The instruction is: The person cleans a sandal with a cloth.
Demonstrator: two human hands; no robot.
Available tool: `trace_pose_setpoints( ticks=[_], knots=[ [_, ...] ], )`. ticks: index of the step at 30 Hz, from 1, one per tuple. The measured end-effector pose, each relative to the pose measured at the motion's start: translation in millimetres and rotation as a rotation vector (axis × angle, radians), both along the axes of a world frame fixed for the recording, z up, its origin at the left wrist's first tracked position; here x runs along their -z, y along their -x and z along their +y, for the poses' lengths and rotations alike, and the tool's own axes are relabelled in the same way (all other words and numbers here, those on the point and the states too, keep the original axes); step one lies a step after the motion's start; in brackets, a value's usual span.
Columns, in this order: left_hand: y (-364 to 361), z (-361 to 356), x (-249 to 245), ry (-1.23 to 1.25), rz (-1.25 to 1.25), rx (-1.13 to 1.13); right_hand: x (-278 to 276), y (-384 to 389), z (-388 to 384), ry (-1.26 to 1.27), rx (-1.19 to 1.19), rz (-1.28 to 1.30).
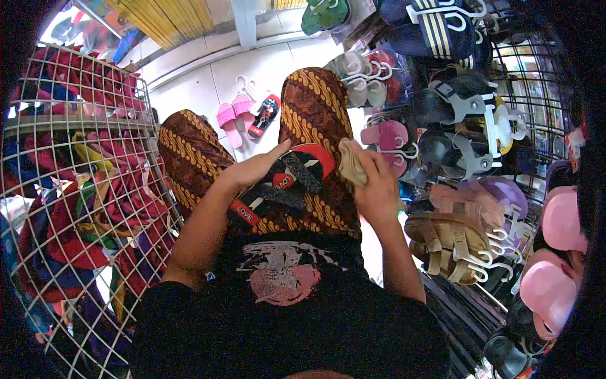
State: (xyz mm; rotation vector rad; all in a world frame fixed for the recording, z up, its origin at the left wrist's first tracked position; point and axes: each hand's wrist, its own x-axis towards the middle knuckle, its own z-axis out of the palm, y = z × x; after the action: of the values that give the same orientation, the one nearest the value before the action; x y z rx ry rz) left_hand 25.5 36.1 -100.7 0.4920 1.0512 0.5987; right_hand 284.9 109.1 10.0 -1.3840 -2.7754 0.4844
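A black and red slide sandal (pixel 305 170) with "LOVE" printed on it lies across my lap, over the brown batik-patterned trousers (pixel 319 104). My left hand (pixel 260 167) grips the sandal along its left edge, the thumb pointing up toward the far end; the fingers underneath are hidden. In my right hand (pixel 377 187) a bunched beige cloth (pixel 351 164) is pinched, just right of the sandal's red end. A similar black and red sandal (pixel 265 117) rests on the floor beyond my knees, beside a pair of pink slides (pixel 231 124) with a white hanger (pixel 245 86).
On the left stands a white wire basket (pixel 95 126) full of red and multicoloured fabric items. Along the right, a black wire rack (pixel 517 69) carries many sandals on hangers, including brown sandals (pixel 445 237) and pink slides (pixel 549 294). White floor tiles (pixel 196 88) lie ahead.
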Motion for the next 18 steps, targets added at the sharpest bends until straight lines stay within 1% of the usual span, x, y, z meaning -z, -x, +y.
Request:
trace_pose_setpoints(
  ticks=[2,3,5,6,7,8,9,10,11,13,14,15,18],
  knots=[
    [-2,-1,-3,0.036,0.011,0.0,-1,-3,-13,-0.046,-0.114,0.07],
    [-1,0,-16,0.056,0.038,0.002,-9,4,-16,-0.065,-0.21,0.118],
    [2,3,-25,0.057,0.079,0.014,13,-6,-13,-0.07,-0.083,0.122],
    [1,3,-26,0.039,0.087,0.02,16,-6,-11,-0.072,-0.022,0.12],
    [1,4,-25,0.021,0.094,0.021,9,-3,-8,-0.138,-0.006,0.102],
    [1,2,-13,0.021,0.063,0.016,11,-3,-12,-0.072,0.021,0.128],
    [0,-2,9,0.018,0.029,0.011,15,-6,-21,-0.01,0.048,0.151],
    [-4,6,-13,0.011,-0.007,0.004,6,0,-25,0.05,0.072,0.172],
    [-2,5,-39,0.095,0.097,0.008,-10,5,-28,-0.044,-0.149,0.111],
    [2,7,-56,-0.022,0.17,0.064,16,-3,-17,-0.055,0.021,0.08],
    [2,4,-49,-0.077,0.22,0.063,28,-9,-14,-0.054,0.104,0.064],
    [1,1,-42,-0.13,0.273,0.062,7,-3,-9,0.115,0.168,0.146],
    [6,7,-57,-0.061,0.207,0.15,0,-2,-24,0.085,0.009,0.219]
  ],
)
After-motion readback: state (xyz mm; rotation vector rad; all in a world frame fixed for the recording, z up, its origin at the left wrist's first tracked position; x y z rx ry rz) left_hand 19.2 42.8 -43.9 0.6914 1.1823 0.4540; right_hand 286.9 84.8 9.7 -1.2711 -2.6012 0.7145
